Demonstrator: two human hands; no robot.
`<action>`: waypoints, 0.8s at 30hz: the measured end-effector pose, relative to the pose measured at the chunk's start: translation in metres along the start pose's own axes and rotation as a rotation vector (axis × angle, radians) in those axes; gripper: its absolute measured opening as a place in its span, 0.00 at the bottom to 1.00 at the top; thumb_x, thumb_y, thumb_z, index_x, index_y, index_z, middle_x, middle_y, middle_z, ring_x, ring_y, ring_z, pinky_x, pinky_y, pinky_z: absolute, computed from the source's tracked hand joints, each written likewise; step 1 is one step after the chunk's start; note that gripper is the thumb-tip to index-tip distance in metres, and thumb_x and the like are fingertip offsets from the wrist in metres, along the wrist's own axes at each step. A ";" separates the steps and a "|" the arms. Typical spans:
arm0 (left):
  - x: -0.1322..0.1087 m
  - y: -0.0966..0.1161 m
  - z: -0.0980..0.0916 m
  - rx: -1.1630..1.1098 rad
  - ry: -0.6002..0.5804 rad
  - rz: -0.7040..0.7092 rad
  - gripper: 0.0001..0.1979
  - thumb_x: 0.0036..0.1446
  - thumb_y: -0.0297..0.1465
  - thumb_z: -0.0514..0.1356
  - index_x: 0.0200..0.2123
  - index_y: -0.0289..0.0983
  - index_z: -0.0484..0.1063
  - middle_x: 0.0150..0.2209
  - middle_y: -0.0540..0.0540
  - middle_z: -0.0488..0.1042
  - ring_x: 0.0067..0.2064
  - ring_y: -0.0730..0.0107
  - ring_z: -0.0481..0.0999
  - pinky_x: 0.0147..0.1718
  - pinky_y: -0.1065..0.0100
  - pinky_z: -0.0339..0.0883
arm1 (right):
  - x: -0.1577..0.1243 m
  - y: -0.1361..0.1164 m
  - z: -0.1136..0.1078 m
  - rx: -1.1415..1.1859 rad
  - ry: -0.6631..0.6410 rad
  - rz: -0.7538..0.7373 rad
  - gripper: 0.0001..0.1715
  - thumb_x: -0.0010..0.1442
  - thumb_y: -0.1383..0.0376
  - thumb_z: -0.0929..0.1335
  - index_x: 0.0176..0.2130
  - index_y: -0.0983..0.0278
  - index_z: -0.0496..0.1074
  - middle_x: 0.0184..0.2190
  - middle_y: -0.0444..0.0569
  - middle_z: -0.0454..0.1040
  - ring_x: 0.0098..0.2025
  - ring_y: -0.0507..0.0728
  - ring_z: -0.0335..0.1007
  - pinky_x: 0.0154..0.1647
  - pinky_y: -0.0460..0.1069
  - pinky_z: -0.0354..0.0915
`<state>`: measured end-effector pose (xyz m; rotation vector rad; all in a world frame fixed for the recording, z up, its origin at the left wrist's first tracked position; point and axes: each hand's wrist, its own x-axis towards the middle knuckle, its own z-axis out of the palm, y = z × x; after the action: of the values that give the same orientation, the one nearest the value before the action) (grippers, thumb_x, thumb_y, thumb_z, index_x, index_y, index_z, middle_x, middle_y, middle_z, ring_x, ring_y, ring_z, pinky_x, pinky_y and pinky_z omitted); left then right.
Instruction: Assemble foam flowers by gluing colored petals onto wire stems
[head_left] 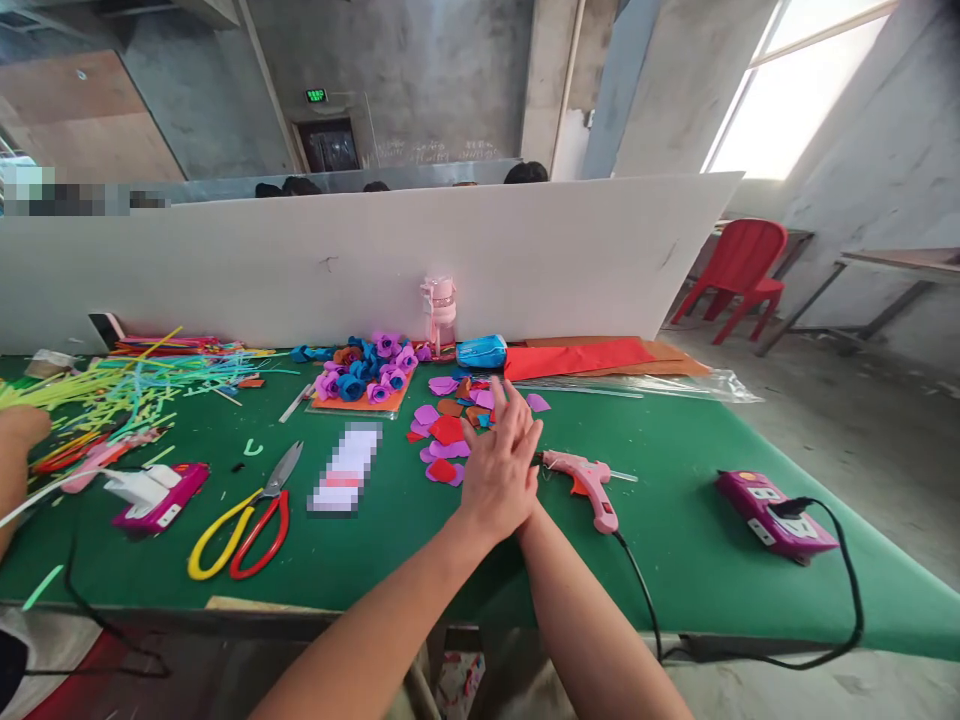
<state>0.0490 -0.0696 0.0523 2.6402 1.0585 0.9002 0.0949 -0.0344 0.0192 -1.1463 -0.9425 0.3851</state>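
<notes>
My left hand (493, 490) lies over my right hand (529, 505), the two pressed together above the green table. Its fingers are stretched out, and nothing shows in them. Most of my right hand is hidden beneath the left, its fingers included. Just beyond and left of my hands, cut petal shapes (448, 430) in purple, red and brown are spread about. A pink glue gun (592, 480) lies close by on the right, its black cord running off the front edge. To the left rest scissors (262, 510) with one yellow and one red handle.
Rolled paper flowers (367, 370) sit on an orange sheet, near a pink bottle (439, 310) and red paper (577, 358). Purple power strips (776, 515) lie at both sides. Coloured strips (135, 375) heap at left beside another person's arm (15, 450). A white partition (300, 260) stands behind.
</notes>
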 end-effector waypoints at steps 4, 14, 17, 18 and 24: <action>-0.014 -0.028 -0.033 -0.264 0.020 0.072 0.25 0.57 0.27 0.54 0.59 0.43 0.61 0.61 0.43 0.60 0.56 0.61 0.66 0.54 0.60 0.62 | 0.012 -0.006 -0.016 -0.531 -0.128 -0.282 0.25 0.57 0.64 0.63 0.55 0.53 0.66 0.57 0.48 0.64 0.61 0.61 0.52 0.61 0.59 0.47; 0.035 -0.091 -0.011 0.013 -0.246 -0.213 0.09 0.53 0.26 0.57 0.31 0.39 0.78 0.35 0.46 0.79 0.38 0.64 0.76 0.39 0.67 0.65 | 0.039 0.005 -0.051 -0.764 0.194 -0.367 0.16 0.64 0.62 0.59 0.33 0.61 0.73 0.32 0.46 0.76 0.41 0.56 0.66 0.59 0.57 0.47; 0.051 -0.084 0.008 0.085 -0.301 -0.165 0.10 0.54 0.27 0.56 0.31 0.39 0.78 0.34 0.45 0.79 0.40 0.61 0.75 0.42 0.63 0.63 | 0.040 0.005 -0.052 -0.750 0.253 -0.396 0.14 0.64 0.61 0.60 0.32 0.61 0.72 0.32 0.45 0.76 0.39 0.55 0.67 0.58 0.56 0.48; 0.056 -0.081 0.012 0.103 -0.305 -0.148 0.10 0.54 0.27 0.55 0.31 0.39 0.78 0.34 0.44 0.79 0.41 0.60 0.75 0.44 0.61 0.62 | 0.041 0.004 -0.053 -0.743 0.300 -0.399 0.14 0.63 0.59 0.61 0.31 0.61 0.71 0.31 0.46 0.76 0.38 0.55 0.67 0.57 0.56 0.49; 0.082 -0.062 0.040 0.197 -0.471 -0.095 0.10 0.53 0.26 0.54 0.31 0.32 0.77 0.34 0.35 0.77 0.43 0.53 0.74 0.44 0.57 0.62 | 0.044 0.001 -0.057 -0.705 0.442 -0.379 0.17 0.63 0.55 0.61 0.28 0.62 0.66 0.26 0.46 0.71 0.34 0.55 0.65 0.44 0.52 0.56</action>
<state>0.0826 0.0343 0.0372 2.7224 1.1736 0.1399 0.1654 -0.0376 0.0316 -1.5575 -0.8911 -0.5376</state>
